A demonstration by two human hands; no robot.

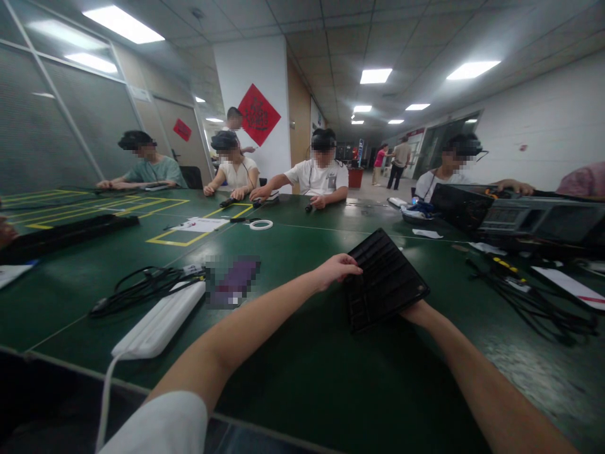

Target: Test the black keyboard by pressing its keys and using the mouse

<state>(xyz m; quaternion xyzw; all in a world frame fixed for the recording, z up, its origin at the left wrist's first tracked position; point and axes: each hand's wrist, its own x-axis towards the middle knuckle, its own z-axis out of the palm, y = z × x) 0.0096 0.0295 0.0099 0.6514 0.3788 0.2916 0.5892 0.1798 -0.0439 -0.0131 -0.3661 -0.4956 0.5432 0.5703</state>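
Observation:
A black tray [387,274] with rows of shallow compartments is held tilted above the green table, in front of me and slightly right. My right hand [416,311] grips its lower right edge from beneath, with most of the fingers hidden behind it. At the tray's left side, my left hand [336,271] reaches over the edge. Its thumb and fingertips are pressed together at the compartments; whatever lies between them, if anything, is too small to make out.
Left of my arm lie a white power strip [161,318], black cables [142,287] and a blurred purple item [236,280]. Tangled black cables [529,296] and an opened computer case [529,217] are on the right. A white ring [261,224] lies farther back; several people sit across the table.

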